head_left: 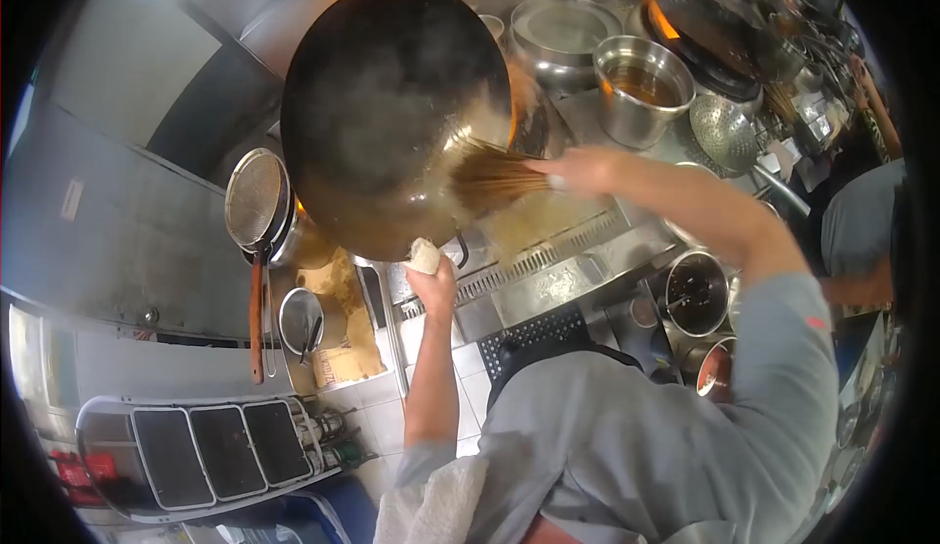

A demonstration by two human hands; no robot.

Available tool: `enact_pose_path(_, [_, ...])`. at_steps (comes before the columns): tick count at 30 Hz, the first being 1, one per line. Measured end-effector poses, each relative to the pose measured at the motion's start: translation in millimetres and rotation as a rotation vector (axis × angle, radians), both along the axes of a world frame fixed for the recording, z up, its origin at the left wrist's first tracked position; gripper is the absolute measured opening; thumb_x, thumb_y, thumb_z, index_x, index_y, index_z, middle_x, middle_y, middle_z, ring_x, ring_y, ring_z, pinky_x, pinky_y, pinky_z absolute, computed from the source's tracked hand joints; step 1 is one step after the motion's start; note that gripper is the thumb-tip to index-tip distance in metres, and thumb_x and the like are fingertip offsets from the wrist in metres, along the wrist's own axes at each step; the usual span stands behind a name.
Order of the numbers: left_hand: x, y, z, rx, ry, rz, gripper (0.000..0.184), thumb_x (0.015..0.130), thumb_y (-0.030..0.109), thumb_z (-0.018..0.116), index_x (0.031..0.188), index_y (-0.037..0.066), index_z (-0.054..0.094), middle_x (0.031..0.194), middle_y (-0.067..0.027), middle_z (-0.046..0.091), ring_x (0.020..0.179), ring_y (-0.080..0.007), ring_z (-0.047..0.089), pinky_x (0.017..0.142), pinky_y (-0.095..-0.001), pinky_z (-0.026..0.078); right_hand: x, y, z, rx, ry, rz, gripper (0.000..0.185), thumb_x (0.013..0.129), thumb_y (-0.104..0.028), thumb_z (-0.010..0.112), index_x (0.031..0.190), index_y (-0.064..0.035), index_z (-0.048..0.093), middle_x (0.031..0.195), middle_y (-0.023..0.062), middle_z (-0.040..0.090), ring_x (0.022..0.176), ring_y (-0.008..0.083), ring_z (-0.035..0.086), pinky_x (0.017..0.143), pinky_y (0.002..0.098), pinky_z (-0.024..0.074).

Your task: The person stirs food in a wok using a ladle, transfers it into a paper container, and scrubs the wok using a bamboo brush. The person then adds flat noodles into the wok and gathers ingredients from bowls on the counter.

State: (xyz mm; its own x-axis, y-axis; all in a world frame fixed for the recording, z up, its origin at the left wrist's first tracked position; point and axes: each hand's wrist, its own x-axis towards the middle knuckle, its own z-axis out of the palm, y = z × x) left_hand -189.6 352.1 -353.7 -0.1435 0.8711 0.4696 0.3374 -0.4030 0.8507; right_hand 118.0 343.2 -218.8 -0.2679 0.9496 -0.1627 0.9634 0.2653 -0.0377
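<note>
A large dark wok (382, 123) is tilted up over the stove, with steam and wet glints inside it. My left hand (431, 287) is closed at its near rim, gripping it through a folded white cloth (424, 256). In my right hand (578, 172) is a bamboo wok brush (490, 180), my fingers wrapped round its handle end. The brush's splayed bristles lie at the wok's lower right side, where water splashes and blurs. Below the brush, the steel stove top (548, 231) looks wet.
A steel pot of brownish liquid (641, 94), a lidded pot (563, 35) and a perforated ladle (725, 133) stand at back right. A wood-handled strainer (257, 196) rests at left, above a small metal pot (311, 319). Another person's sleeve (862, 221) shows at far right.
</note>
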Motion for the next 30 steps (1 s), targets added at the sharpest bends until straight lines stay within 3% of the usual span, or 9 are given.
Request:
enact_pose_path(5, [-9.1, 11.6, -32.3, 0.006, 0.009, -0.02, 0.016, 0.071, -0.001, 0.055, 0.087, -0.003, 0.059, 0.083, -0.0115, 0.062, 0.079, -0.0209, 0.061, 0.072, -0.034, 0.048, 7.8, -8.1, 130.5, 0.018, -0.04, -0.099, 0.087, 0.071, -0.001, 0.059, 0.146, -0.0264, 0.023, 0.099, 0.0194, 0.065, 0.092, 0.0338, 0.063, 0.084, 0.0416, 0.0499])
enact_pose_path(8, [-13.8, 8.3, -42.7, -0.133, 0.056, -0.099, 0.03, 0.068, 0.003, 0.062, 0.096, -0.004, 0.054, 0.089, -0.0181, 0.059, 0.083, -0.0322, 0.059, 0.078, -0.041, 0.046, -6.5, 20.4, 61.4, 0.122, 0.319, -0.22, 0.08, 0.071, -0.004, 0.06, 0.143, -0.024, 0.033, 0.118, 0.0183, 0.059, 0.104, 0.0297, 0.06, 0.09, 0.0407, 0.0475])
enact_pose_path(11, [-18.1, 8.9, -27.6, -0.027, 0.028, -0.043, 0.024, 0.071, 0.002, 0.061, 0.094, -0.004, 0.055, 0.085, -0.0162, 0.061, 0.08, -0.0294, 0.061, 0.075, -0.0387, 0.047, -7.6, -16.6, 51.7, -0.316, -0.102, -0.164, 0.081, 0.07, -0.003, 0.06, 0.143, -0.0264, 0.033, 0.116, 0.0188, 0.06, 0.101, 0.0296, 0.062, 0.088, 0.0399, 0.0487])
enact_pose_path(14, [-5.9, 4.6, -7.9, -0.043, -0.083, -0.021, 0.023, 0.072, 0.001, 0.062, 0.094, -0.005, 0.055, 0.085, -0.0164, 0.061, 0.079, -0.0285, 0.061, 0.074, -0.0375, 0.047, -12.0, -20.7, 120.1, -0.128, -0.069, -0.114, 0.083, 0.071, -0.004, 0.06, 0.143, -0.031, 0.031, 0.115, 0.018, 0.061, 0.099, 0.0306, 0.062, 0.087, 0.0405, 0.049])
enact_pose_path(16, [0.1, 9.8, -16.9, -0.022, -0.096, -0.05, 0.024, 0.072, 0.001, 0.063, 0.094, -0.005, 0.055, 0.086, -0.0163, 0.062, 0.079, -0.0277, 0.061, 0.074, -0.0369, 0.048, -22.0, 2.7, 124.2, -0.008, 0.35, -0.241, 0.082, 0.07, -0.007, 0.062, 0.143, -0.0302, 0.032, 0.112, 0.0176, 0.062, 0.097, 0.0331, 0.062, 0.083, 0.0415, 0.0504])
enact_pose_path(18, [-1.7, 13.6, -41.1, -0.056, -0.003, -0.034, 0.03, 0.071, 0.0, 0.062, 0.098, -0.005, 0.052, 0.088, -0.0157, 0.061, 0.081, -0.0261, 0.061, 0.076, -0.0354, 0.047, -25.1, 36.3, 28.7, 0.076, 0.656, -0.205, 0.082, 0.071, -0.006, 0.061, 0.144, -0.0278, 0.03, 0.113, 0.0177, 0.062, 0.097, 0.0335, 0.062, 0.082, 0.0425, 0.0504])
enact_pose_path(22, [-4.5, 17.0, -16.0, -0.012, -0.056, -0.059, 0.038, 0.069, 0.0, 0.061, 0.104, -0.004, 0.047, 0.092, -0.0157, 0.059, 0.084, -0.0276, 0.059, 0.081, -0.0363, 0.046, 4.3, -14.4, 62.3, -0.202, -0.249, 0.061, 0.084, 0.071, -0.006, 0.06, 0.146, -0.0226, 0.025, 0.109, 0.0227, 0.061, 0.097, 0.0342, 0.062, 0.081, 0.0437, 0.0509])
enact_pose_path(25, [-7.8, 15.5, -36.0, 0.003, -0.003, -0.013, 0.035, 0.069, -0.001, 0.06, 0.102, -0.003, 0.047, 0.091, -0.0152, 0.059, 0.084, -0.0283, 0.059, 0.081, -0.0365, 0.046, 9.2, -8.1, 133.6, -0.058, -0.128, -0.182, 0.081, 0.073, -0.006, 0.059, 0.145, -0.0239, 0.025, 0.112, 0.0213, 0.06, 0.1, 0.0336, 0.061, 0.085, 0.0437, 0.0496])
enact_pose_path(30, [0.5, 2.9, -8.2, -0.121, -0.067, -0.02, 0.035, 0.07, 0.001, 0.06, 0.103, -0.004, 0.05, 0.09, -0.0144, 0.061, 0.083, -0.0267, 0.061, 0.079, -0.0362, 0.047, 34.9, -18.2, -14.9, -0.229, 0.243, -0.205, 0.078, 0.075, -0.012, 0.062, 0.144, -0.021, 0.029, 0.116, 0.0203, 0.059, 0.106, 0.0304, 0.058, 0.09, 0.0423, 0.0461])
